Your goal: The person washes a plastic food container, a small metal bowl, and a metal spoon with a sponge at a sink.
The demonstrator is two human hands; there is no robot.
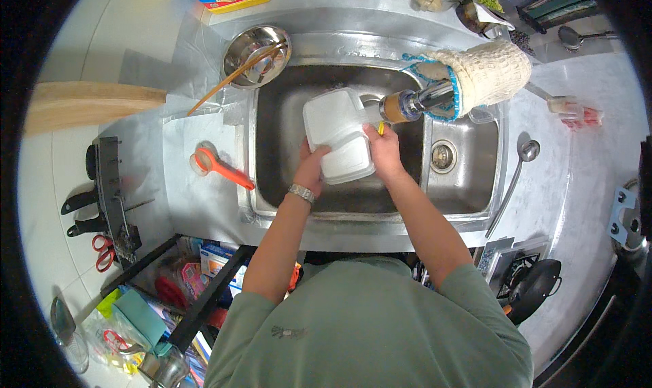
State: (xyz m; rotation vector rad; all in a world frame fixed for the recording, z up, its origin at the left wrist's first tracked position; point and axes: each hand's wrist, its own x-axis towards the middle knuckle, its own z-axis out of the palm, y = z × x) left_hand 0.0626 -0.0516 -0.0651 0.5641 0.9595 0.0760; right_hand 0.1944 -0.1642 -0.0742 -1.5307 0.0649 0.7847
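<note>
Over the large basin of a stainless steel sink [285,108], both my hands hold an opened white foam clamshell container [333,118]. My left hand [310,169] grips its lower left edge, the thumb lying on top. My right hand [383,146] holds the right edge near the fold, with a small yellow thing [381,128] at its fingers. The faucet [402,107], with an amber-coloured nozzle, ends just above my right hand. A cream cloth with blue trim [491,75] hangs over the faucet. Whether water runs is hard to tell.
Left of the basin are a steel bowl [234,57] with wooden chopsticks [237,77] and an orange-handled strainer or scoop [229,174]. A ladle [512,184] lies right of the small basin [461,184]. Knives [84,202] and red scissors [104,253] hang at the left wall.
</note>
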